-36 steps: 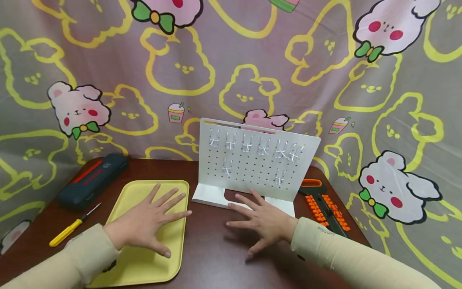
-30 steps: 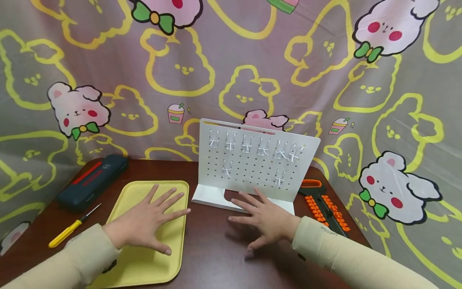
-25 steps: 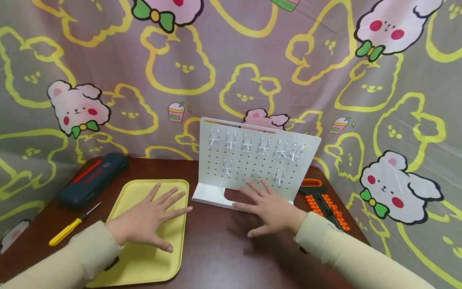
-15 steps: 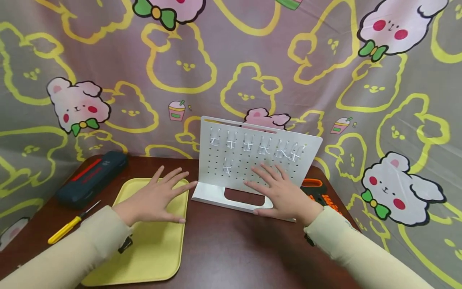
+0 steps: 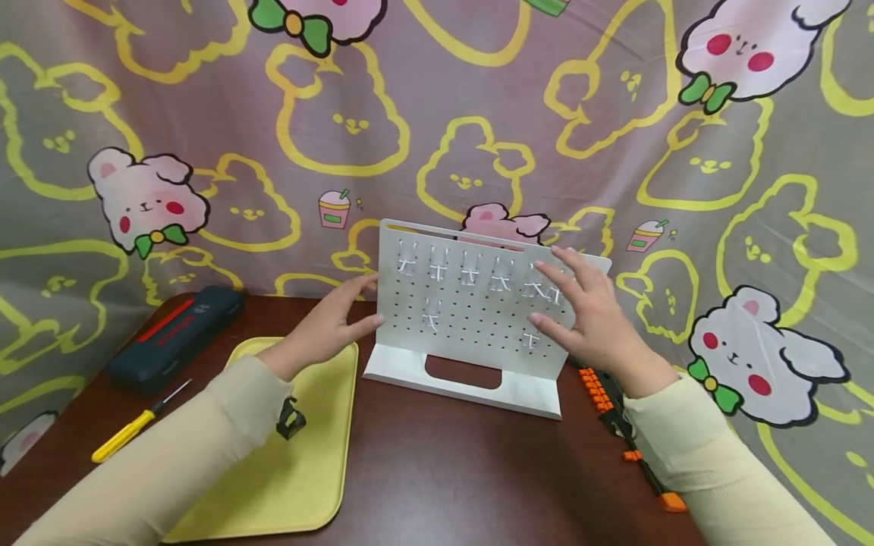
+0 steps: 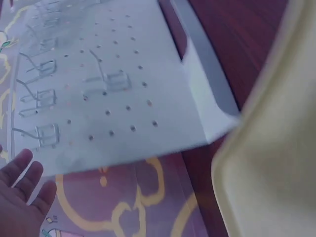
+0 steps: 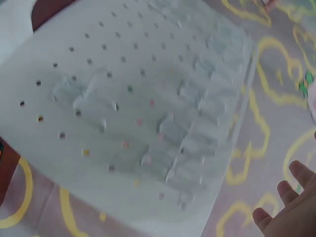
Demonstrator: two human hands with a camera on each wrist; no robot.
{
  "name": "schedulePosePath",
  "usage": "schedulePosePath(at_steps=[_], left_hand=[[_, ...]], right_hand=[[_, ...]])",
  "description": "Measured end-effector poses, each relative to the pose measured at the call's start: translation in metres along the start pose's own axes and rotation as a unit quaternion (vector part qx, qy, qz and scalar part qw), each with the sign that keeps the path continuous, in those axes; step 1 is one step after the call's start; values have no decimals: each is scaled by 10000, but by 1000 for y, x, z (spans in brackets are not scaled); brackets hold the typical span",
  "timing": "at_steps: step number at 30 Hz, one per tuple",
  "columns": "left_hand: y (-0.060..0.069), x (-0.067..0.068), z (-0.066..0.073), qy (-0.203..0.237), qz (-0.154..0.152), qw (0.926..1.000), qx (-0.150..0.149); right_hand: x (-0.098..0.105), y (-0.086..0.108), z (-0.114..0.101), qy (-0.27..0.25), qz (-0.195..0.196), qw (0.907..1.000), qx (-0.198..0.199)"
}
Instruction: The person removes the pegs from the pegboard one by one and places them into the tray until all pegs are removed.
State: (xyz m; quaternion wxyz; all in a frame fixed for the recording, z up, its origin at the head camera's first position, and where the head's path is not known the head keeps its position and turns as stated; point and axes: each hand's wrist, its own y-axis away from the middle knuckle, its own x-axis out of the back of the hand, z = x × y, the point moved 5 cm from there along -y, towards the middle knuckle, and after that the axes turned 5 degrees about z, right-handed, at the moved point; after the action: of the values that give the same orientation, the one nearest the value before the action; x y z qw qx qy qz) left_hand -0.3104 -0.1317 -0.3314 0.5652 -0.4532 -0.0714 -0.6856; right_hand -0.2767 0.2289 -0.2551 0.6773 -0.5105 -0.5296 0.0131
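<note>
A white pegboard (image 5: 478,315) stands upright on its white base (image 5: 403,364). Several clear hooks, tied with white ties, hang on it, mostly along the top row. My left hand (image 5: 324,326) is at the board's left edge, thumb in front and fingers reaching past the edge. In the left wrist view its fingers are spread next to the board. My right hand (image 5: 604,326) is raised before the upper right part, fingers apart, hiding some hooks and the right edge. The right wrist view has its fingertips (image 7: 288,191) beyond the top edge. Contact is not plain for either hand.
A yellow tray (image 5: 300,485) lies on the brown table (image 5: 437,470) under my left forearm. Left of it are a yellow-handled screwdriver (image 5: 124,436) and a dark blue case (image 5: 177,337). A black holder with orange pieces (image 5: 596,390) is partly hidden under my right arm. A patterned curtain hangs behind.
Both hands have risen and moved forward from above the tray and table to the pegboard's two sides. Their wide-spread fingers have turned toward the board's edges. The board itself has not moved.
</note>
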Motion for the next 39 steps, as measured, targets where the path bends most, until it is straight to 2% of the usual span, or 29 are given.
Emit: schedulePosePath(at_steps=[2,4,6,8,10,13,17,18,20,21,22,24,29,34,39], left_hand=[[-8,-2,1,530,173,9982,219],[-16,-5,1,1000,304,9934,463],[-24,-8,1,1589,400,9835,770],[-30,-10,0,2142,516,9687,1141],[-35,-13,-1,2743,668,9470,1531],[-40,-19,-2,3495,902,9093,2071],[-47,-28,2,4496,1136,8519,2435],[-49,-30,3,4728,1173,8379,2464],[-51,-32,3,5066,1285,8139,2537],[-52,-33,3,5192,1338,8041,2569],[-53,-34,3,5282,1382,7966,2595],[-54,-36,2,5385,1433,7878,2626],[-58,-37,2,5425,1489,7814,2698],[-62,-39,3,5484,1367,7791,2713],[-63,-42,2,5596,1368,7686,2780]], right_hand=[[10,0,12,-177,175,9989,-405],[19,1,25,-350,315,9950,-881],[26,4,38,-622,471,9862,-1457],[30,10,52,-1005,572,9691,-2179],[29,19,67,-1578,724,9392,-2963],[23,34,88,-2423,938,8815,-3943],[12,52,110,-3584,1179,8067,-4548],[9,56,114,-3787,1195,7944,-4597],[1,62,120,-4051,1118,7781,-4668],[-2,65,123,-4060,1041,7769,-4698],[-6,67,125,-4005,934,7802,-4714],[-12,71,129,-3809,701,7926,-4709],[-26,76,132,-3577,400,8070,-4681],[-33,79,134,-3210,379,8253,-4630],[-38,79,134,-2909,390,8363,-4631]])
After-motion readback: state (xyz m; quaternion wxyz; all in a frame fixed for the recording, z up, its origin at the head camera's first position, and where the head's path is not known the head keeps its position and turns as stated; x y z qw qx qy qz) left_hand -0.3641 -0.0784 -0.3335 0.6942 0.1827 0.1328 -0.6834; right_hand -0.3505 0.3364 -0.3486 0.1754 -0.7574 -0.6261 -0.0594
